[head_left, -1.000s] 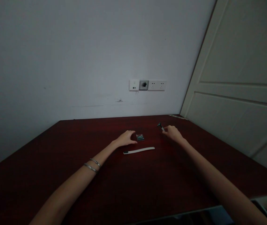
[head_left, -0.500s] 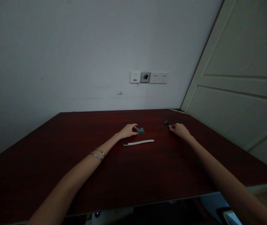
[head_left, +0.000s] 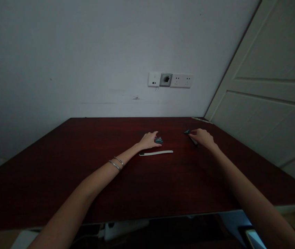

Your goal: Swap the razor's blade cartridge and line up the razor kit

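Observation:
A razor (head_left: 193, 140) with a dark head and a grey handle lies slanted on the right. My right hand (head_left: 203, 137) is closed at its neck, thumb and fingertips just behind the head. My left hand (head_left: 148, 140) is spread around a small clear case (head_left: 158, 140) with teal parts inside, a finger behind it and the thumb in front; firm contact cannot be made out. Just nearer to me lies a thin white strip (head_left: 158, 153) with a dark left end, perhaps a toothbrush, touched by neither hand.
The dark red tabletop (head_left: 137, 186) meets a white wall with sockets (head_left: 180, 80) at the back. A pale panelled door (head_left: 272, 103) borders the right side. Below the front edge are a white object with a cable (head_left: 124, 229) and a phone-like device (head_left: 255, 238).
My right hand has shifted its hold from the razor's handle up towards the head, and the handle now shows beneath it. My left fingers have spread wider around the case. The camera view has shifted slightly.

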{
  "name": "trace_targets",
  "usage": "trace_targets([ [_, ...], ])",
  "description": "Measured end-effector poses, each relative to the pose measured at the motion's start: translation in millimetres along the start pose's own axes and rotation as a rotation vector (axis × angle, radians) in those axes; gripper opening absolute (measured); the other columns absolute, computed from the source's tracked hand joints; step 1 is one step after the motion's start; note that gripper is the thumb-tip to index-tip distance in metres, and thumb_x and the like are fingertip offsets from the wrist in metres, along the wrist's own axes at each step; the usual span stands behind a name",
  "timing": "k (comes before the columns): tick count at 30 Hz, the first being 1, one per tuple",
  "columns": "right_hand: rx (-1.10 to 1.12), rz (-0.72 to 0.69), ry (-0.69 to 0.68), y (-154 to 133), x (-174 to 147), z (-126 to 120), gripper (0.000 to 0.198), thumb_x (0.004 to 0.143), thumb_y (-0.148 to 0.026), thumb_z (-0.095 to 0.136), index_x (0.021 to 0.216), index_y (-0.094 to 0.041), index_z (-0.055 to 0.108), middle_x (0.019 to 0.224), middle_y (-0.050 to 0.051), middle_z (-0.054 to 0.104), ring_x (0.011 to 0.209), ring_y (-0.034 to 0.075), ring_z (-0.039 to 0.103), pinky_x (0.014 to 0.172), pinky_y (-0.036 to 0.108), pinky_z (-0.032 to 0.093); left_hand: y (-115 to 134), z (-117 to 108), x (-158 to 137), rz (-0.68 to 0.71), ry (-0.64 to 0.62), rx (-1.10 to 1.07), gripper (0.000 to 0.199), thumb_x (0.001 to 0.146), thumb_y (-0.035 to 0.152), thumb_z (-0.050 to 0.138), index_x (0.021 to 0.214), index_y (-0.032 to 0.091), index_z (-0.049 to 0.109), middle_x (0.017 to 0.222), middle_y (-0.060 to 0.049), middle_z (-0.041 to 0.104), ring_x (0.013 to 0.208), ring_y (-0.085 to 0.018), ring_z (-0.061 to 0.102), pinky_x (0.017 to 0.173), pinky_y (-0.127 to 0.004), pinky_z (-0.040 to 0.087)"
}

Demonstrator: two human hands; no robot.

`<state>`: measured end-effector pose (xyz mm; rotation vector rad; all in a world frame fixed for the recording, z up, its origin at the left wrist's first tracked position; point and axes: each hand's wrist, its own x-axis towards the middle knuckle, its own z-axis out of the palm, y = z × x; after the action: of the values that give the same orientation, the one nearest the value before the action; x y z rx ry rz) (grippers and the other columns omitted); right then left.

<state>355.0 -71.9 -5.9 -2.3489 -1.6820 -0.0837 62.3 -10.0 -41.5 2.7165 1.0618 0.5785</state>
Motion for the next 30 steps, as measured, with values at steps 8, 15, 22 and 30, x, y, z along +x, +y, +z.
trace_targets([
  [8,0.035,-0.2,0.0,-29,-2,-3,0.042,0.076,-0.045,0.052,0.108,-0.021,0.064,0.1,0.011,0.066,0.089,0.029,0.062,0.075,0.039,0.048,-3,7,2,0.018,0.059,0.009,0.067,0.069,0.041,0.064,0.125,0.012,0.041,0.105,-0.01,0.061,0.095,-0.023,0.055,0.082,-0.033,0.04],
  [15,0.238,-0.654,-0.094,-46,-2,0,0.057,0.073,-0.046,0.059,0.123,-0.02,0.052,0.108,0.011,0.059,0.092,0.023,0.057,0.083,0.037,0.045,0,0,1,0.081,0.106,-0.041,0.069,0.069,0.04,0.065,0.126,0.012,0.039,0.104,-0.009,0.06,0.099,-0.023,0.051,0.089,-0.037,0.037],
  [22,0.343,-0.849,-0.207,-61,-18,-12,0.078,0.063,-0.05,0.068,0.129,-0.018,0.043,0.106,0.01,0.052,0.091,0.021,0.053,0.081,0.036,0.046,23,-16,-5,0.208,0.16,-0.044,0.072,0.067,0.042,0.066,0.128,0.016,0.036,0.105,-0.008,0.058,0.104,-0.024,0.047,0.093,-0.04,0.033],
  [30,0.293,-0.915,-0.286,-68,-24,-18,0.055,0.065,-0.048,0.069,0.11,-0.019,0.059,0.104,0.008,0.054,0.091,0.021,0.053,0.08,0.035,0.044,45,-21,-2,0.246,0.141,0.009,0.075,0.069,0.046,0.063,0.129,0.014,0.033,0.111,-0.011,0.056,0.11,-0.026,0.044,0.1,-0.045,0.025],
])
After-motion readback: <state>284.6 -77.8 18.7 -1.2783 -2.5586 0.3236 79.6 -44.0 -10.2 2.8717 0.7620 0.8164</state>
